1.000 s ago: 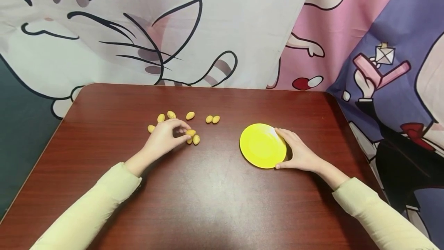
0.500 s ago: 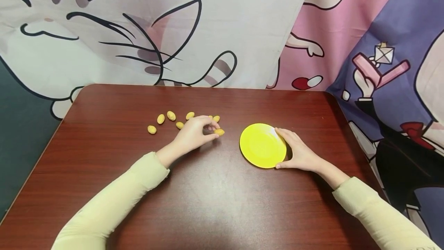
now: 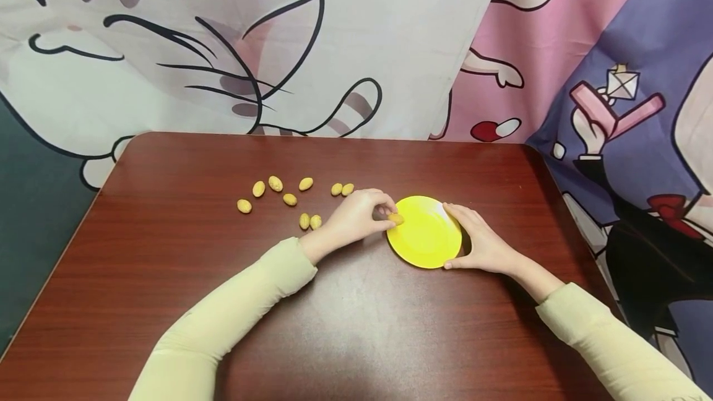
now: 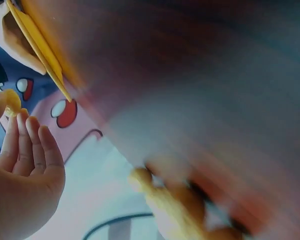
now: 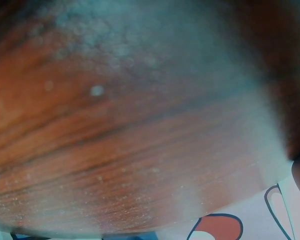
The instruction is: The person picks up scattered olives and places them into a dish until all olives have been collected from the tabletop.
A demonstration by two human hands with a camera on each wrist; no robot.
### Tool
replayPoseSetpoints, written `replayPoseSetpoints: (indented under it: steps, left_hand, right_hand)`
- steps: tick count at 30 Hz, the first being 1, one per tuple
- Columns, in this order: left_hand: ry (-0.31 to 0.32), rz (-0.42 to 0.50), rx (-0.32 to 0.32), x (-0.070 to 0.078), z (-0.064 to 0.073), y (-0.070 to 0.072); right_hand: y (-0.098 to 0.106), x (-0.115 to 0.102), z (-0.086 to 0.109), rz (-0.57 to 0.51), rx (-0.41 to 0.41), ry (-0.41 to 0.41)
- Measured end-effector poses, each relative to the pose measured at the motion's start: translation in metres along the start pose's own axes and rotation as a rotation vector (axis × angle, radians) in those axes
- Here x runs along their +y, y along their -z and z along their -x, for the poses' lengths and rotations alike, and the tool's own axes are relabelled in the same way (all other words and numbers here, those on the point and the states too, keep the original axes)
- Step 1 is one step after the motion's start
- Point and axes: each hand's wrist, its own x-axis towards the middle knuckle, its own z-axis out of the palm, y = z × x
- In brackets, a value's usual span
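My left hand (image 3: 356, 216) pinches a small yellow oval fruit-like piece (image 3: 396, 219) between thumb and fingertips, over the left rim of a round yellow plate (image 3: 426, 241). The left wrist view also shows the pinched piece (image 4: 11, 101), with the plate (image 4: 44, 56) seen edge-on beyond. At the plate's right side my right hand (image 3: 486, 244) holds the rim, fingers on the far edge and thumb on the near edge. No other piece shows on the plate. In the right wrist view neither hand nor plate can be made out clearly.
Several similar yellow oval pieces (image 3: 289, 200) lie scattered on the brown wooden table (image 3: 345, 333) left of the plate, including a pair (image 3: 310, 221) near my left forearm. Behind the table's far edge hangs a cartoon-printed cloth (image 3: 390, 30).
My left hand has lifted one yellow piece from beside the pair and carried it rightward to the plate's left rim. My right hand has stayed at the plate.
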Motion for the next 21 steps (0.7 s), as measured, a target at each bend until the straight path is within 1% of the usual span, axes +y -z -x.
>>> replayPoseSetpoints:
  steps: [6,8,12,14,17,21]
  left_hand:
    - [-0.001,-0.021,-0.066,0.012,-0.02,-0.018]
    - [-0.015,-0.038,-0.092,0.016,-0.026,-0.023]
    - [-0.055,-0.104,-0.143,0.02,-0.036,-0.034]
    - [-0.071,-0.141,-0.162,0.02,-0.04,-0.038]
    - [-0.076,-0.178,-0.187,0.02,-0.043,-0.044]
    - [-0.068,-0.194,-0.217,0.02,-0.044,-0.048]
  right_hand:
    - [0.0,-0.001,0.0,-0.017,-0.01,-0.009]
    - [0.001,-0.001,0.0,-0.022,-0.012,-0.013]
    - [0.001,-0.001,0.0,-0.025,-0.007,-0.014]
    - [0.001,-0.001,-0.001,-0.028,-0.008,-0.017]
    - [0.001,-0.001,-0.001,-0.029,-0.015,-0.022]
    - [0.0,-0.001,-0.001,-0.028,-0.013,-0.017]
